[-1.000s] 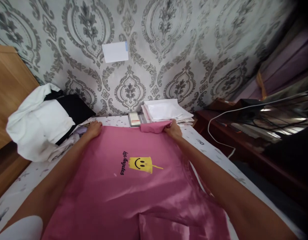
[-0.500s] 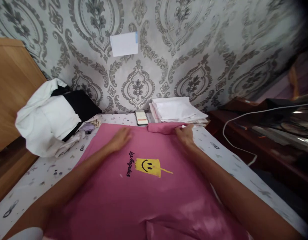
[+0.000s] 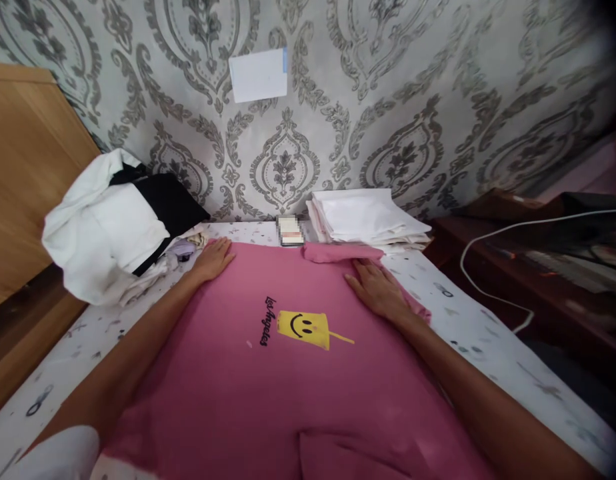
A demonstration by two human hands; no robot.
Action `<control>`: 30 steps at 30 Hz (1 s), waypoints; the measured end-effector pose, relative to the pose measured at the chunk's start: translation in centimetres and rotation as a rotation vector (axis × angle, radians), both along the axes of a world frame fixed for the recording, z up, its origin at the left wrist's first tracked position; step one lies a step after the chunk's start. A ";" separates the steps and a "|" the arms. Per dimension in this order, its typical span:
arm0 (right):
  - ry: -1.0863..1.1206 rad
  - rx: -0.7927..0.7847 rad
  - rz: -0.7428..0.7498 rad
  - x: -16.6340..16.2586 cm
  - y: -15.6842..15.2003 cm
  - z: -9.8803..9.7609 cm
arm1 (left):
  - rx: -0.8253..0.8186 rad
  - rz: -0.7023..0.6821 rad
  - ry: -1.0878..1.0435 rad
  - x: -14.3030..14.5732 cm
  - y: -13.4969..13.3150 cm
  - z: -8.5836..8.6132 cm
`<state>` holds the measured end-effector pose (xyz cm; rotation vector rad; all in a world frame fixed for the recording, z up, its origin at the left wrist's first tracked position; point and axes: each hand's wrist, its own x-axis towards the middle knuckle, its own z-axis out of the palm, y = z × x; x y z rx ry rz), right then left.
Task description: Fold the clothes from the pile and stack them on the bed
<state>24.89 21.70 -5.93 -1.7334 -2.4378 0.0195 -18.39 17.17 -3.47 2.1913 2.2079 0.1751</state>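
A pink T-shirt (image 3: 228,373) lies spread on the white patterned sheet, turned sideways. Its front carries a yellow smiling cup print (image 3: 304,329) with black lettering beside it. My left hand (image 3: 213,259) rests flat on the shirt's far left corner, fingers stretched out. On the right, my right hand (image 3: 381,288) presses flat with fingers apart, just below a sleeve (image 3: 341,253) lying along the far edge. Another bit of pink cloth pokes out beyond my right wrist. Near me, a fold crosses the shirt's lower part.
White and black clothes (image 3: 113,227) are heaped at the left by a wooden panel (image 3: 33,173). Folded white cloths (image 3: 365,217) and a small blurred packet (image 3: 291,231) lie by the wall. A white cable (image 3: 468,257) runs over dark furniture at the right.
My left hand has slid left to the shirt's corner. My right hand has let go of the sleeve edge and come down flat on the shirt. The view has shifted slightly.
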 end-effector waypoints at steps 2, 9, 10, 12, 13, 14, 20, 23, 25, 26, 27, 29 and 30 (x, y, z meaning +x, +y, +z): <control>0.004 0.002 -0.013 -0.6 -0.9 0.1 | 0.039 0.008 -0.022 2.9 -2.2 -0.1; -0.020 0.022 0.118 -0.6 -6.8 -1.0 | -0.011 -0.187 -0.077 5.4 -10.1 -1.3; -0.026 0.030 0.107 -0.1 -7.1 -1.0 | -0.017 -0.124 -0.067 3.6 -10.1 -1.2; -0.030 0.031 0.060 1.0 -7.0 -0.6 | -0.037 0.032 -0.041 -0.7 -9.6 -0.6; -0.031 0.025 0.044 1.5 -6.8 -0.4 | -0.042 0.070 -0.027 -2.6 -9.2 -0.3; -0.033 0.017 0.034 1.7 -6.5 -0.1 | -0.046 0.087 -0.014 -4.1 -8.9 0.0; 0.004 0.015 0.025 -0.3 -8.7 0.6 | 0.007 0.105 -0.011 0.7 -11.2 0.3; 0.039 -0.002 0.190 -2.1 -12.7 0.3 | -0.015 -0.133 -0.071 6.8 -15.1 -0.2; 0.043 -0.002 0.279 -2.3 -14.9 0.0 | -0.043 -0.290 -0.059 8.7 -17.5 -0.4; 0.040 0.000 0.290 -1.9 -15.6 -0.1 | -0.051 -0.315 -0.041 8.6 -18.3 -0.4; 0.036 0.003 0.278 -1.2 -16.0 -0.1 | -0.057 -0.299 -0.019 7.8 -18.8 -0.4; 0.035 0.011 0.217 0.6 -16.0 0.0 | -0.063 -0.171 0.026 4.8 -19.2 -0.3; 0.041 0.016 0.183 1.5 -15.8 0.1 | -0.067 -0.099 0.049 3.0 -19.2 -0.2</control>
